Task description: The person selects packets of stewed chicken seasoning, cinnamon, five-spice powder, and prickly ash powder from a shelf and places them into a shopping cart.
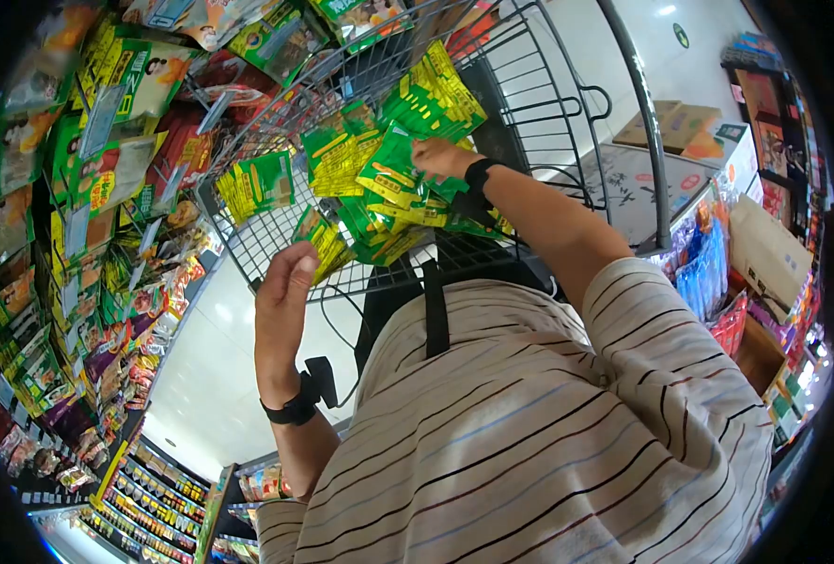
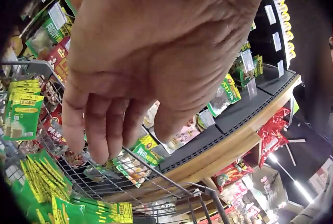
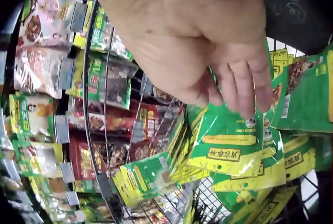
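Note:
My right hand is over the shopping cart's wire basket, pinching the edge of a green-and-yellow packet between thumb and fingers. That packet hangs over several others like it, lying in loose stacks in the basket. My left hand is at the basket's near left edge, fingers loosely bent with nothing in them, as the left wrist view also shows. Close to its fingertips in the head view lies a small stack of the same packets. Another stack lies against the basket's left side.
Display racks of hanging food bags with price tags stand close along the cart's left side. On the right are the cart's handle bar, a white counter with flattened cardboard, and a brown carton.

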The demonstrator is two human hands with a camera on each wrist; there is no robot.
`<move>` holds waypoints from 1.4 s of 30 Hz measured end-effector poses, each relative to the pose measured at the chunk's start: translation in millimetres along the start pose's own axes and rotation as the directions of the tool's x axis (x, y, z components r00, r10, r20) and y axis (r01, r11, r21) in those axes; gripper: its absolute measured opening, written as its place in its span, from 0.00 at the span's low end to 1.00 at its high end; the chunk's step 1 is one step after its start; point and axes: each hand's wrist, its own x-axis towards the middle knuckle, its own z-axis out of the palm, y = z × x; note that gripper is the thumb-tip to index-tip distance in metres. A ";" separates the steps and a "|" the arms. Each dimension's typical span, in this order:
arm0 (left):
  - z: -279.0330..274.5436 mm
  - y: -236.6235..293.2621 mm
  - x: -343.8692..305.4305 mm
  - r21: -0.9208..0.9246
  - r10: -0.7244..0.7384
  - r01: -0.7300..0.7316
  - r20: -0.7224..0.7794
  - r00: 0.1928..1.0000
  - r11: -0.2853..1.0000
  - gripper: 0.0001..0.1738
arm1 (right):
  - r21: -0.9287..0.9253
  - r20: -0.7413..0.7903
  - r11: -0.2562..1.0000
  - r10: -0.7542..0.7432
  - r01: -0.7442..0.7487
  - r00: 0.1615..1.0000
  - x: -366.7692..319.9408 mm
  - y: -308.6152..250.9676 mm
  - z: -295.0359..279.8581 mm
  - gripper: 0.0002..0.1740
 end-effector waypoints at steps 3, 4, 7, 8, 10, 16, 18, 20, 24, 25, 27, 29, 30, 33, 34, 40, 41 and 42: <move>1.7 -7.4 -1.7 -0.001 -0.020 0.020 0.019 1.000 1.000 0.20 | -0.162 0.089 0.986 0.048 -0.033 0.995 -4.7 -47.4 13.4 0.20; 1.4 -9.5 -2.2 0.000 -0.030 0.030 0.019 0.999 1.000 0.21 | -0.250 0.169 0.967 0.084 -0.040 0.982 -2.4 -55.9 20.0 0.20; 1.4 -14.6 -5.3 -0.023 -0.040 0.040 -0.008 0.999 0.999 0.22 | -0.265 0.303 0.963 0.039 0.045 0.952 -9.0 -66.8 38.7 0.16; 1.1 -17.1 -6.4 -0.018 -0.051 0.051 -0.019 0.999 0.999 0.22 | -0.272 0.286 0.959 -0.004 0.085 0.958 -7.7 -61.3 52.7 0.15; 0.7 -22.5 -8.4 -0.007 -0.070 0.070 -0.039 0.997 0.998 0.22 | -0.288 0.282 0.945 -0.073 0.157 0.957 -10.2 -65.6 64.9 0.11; -3.8 -29.5 -14.0 -0.003 -0.081 0.081 -0.036 0.996 0.997 0.23 | -0.405 0.441 0.911 0.117 0.081 0.890 -8.3 -83.4 75.5 0.08; -5.6 -34.5 -14.2 -0.004 -0.095 0.095 -0.048 0.994 0.995 0.23 | -0.451 0.479 0.883 0.116 0.131 0.870 -10.9 -91.1 75.7 0.13; -5.0 -36.1 -14.4 -0.037 -0.111 0.109 -0.060 0.992 0.993 0.22 | -0.360 0.473 0.902 -0.044 0.239 0.880 -19.1 -91.8 79.1 0.14; -3.3 -37.3 -17.8 -0.056 -0.125 0.121 -0.070 0.990 0.991 0.23 | -0.308 0.557 0.919 -0.036 0.246 0.830 -24.9 -109.3 92.3 0.26; -3.6 -39.7 -18.1 -0.035 -0.119 0.117 -0.067 0.991 0.993 0.24 | -0.301 0.585 0.925 -0.014 0.233 0.811 -22.9 -112.5 96.5 0.28; -3.8 -45.0 -20.0 -0.040 -0.107 0.105 -0.067 0.992 0.994 0.25 | -0.364 0.581 0.902 0.027 0.231 0.813 -18.1 -109.6 116.6 0.30; -4.3 -49.1 -21.1 -0.047 -0.103 0.100 -0.069 0.992 0.994 0.25 | -0.389 0.578 0.888 0.027 0.246 0.815 -24.9 -117.4 119.7 0.30; -4.8 -50.6 -21.8 -0.053 -0.107 0.103 -0.073 0.992 0.993 0.24 | -0.394 0.567 0.886 0.027 0.242 0.823 -26.0 -119.9 121.6 0.28; -5.9 -51.6 -23.7 -0.066 -0.109 0.105 -0.074 0.991 0.992 0.23 | -0.403 0.579 0.887 0.057 0.225 0.814 -25.5 -125.9 124.1 0.27; -6.3 -51.6 -24.0 -0.069 -0.108 0.103 -0.073 0.991 0.992 0.23 | -0.400 0.549 0.892 0.049 0.211 0.834 -27.3 -127.9 126.0 0.21; -8.3 -51.5 -25.6 -0.040 -0.106 0.103 -0.078 0.991 0.994 0.22 | -0.511 0.473 0.802 -0.037 0.309 0.880 -28.4 -134.1 127.8 0.12; -8.6 -51.6 -26.2 -0.044 -0.099 0.096 -0.079 0.992 0.994 0.21 | -0.508 0.483 0.799 -0.044 0.321 0.874 -28.4 -137.5 123.5 0.13; -8.7 -52.2 -26.8 -0.047 -0.092 0.089 -0.079 0.993 0.995 0.21 | -0.505 0.493 0.797 -0.050 0.332 0.869 -27.5 -137.7 120.0 0.13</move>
